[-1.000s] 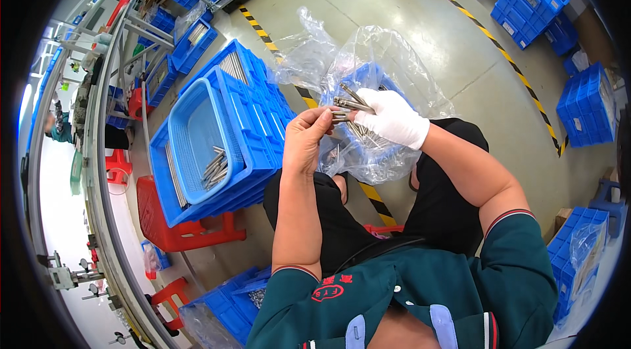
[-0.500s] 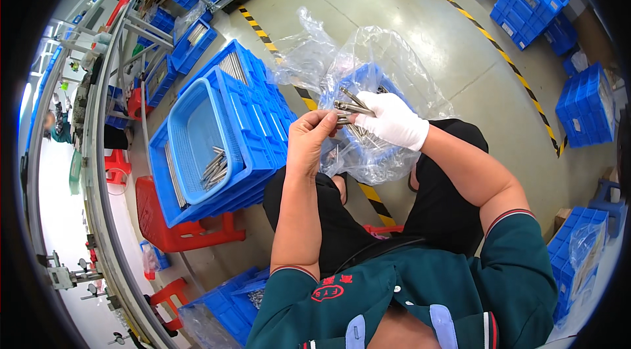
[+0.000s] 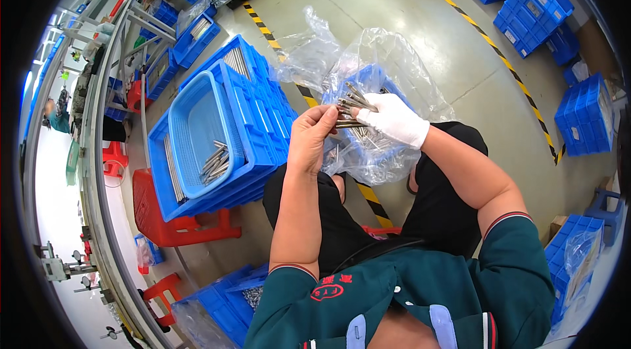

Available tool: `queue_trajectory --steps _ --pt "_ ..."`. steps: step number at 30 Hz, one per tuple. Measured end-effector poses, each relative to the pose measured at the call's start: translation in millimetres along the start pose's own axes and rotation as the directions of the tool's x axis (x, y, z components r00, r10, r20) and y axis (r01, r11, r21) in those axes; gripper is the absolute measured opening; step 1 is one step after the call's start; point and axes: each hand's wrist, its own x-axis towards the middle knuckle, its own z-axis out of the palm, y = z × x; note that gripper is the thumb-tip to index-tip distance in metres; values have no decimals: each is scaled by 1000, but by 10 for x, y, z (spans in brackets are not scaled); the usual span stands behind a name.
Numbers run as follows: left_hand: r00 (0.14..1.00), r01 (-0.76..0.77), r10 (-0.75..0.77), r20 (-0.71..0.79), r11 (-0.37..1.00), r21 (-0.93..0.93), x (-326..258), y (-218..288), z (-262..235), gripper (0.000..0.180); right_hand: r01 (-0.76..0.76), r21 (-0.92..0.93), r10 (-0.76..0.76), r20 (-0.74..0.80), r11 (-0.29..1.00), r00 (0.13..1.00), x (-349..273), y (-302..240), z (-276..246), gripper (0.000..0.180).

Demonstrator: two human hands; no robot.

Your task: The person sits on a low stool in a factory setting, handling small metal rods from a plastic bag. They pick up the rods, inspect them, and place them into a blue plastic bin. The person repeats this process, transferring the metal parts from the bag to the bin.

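A seated person, seen from above, works over a lap. The right hand [image 3: 394,120], in a white glove, is closed around a bundle of thin metal pins [image 3: 351,107] whose tips fan out to the left. The bare left hand [image 3: 314,139] meets it, its fingers [image 3: 327,114] pinching the ends of a few pins. Both hands hover just above a clear plastic bag [image 3: 381,73] that lines a blue bin [image 3: 369,79] on the person's knees; more pins lie inside it. To the left, a blue basket [image 3: 197,125] holding a small heap of pins rests on stacked blue crates [image 3: 263,112], above a red stool [image 3: 164,217]
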Motion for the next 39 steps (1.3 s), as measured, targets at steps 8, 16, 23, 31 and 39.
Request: queue_trajectory --steps 8,16,23,31,39 --pt "1000 -11 8 21 990 138 -22 26 21 22 55 -156 -63 -43 986 997 -8 20 -10 36" --pt "999 -10 -2 53 975 220 -41 69 25 24 137 -461 -210 -110 877 971 -96 -33 10 32" --pt "999 -33 31 16 980 195 -50 42 86 21 125 -329 -169 -111 936 979 -76 15 21 31" --pt "999 -48 43 28 982 185 -40 -28 63 22 105 -383 -165 -128 918 978 -85 -23 28 33" --pt "987 125 -115 113 989 -78 27 -66 -23 18 99 -337 -154 -141 936 978 -56 9 26 33"
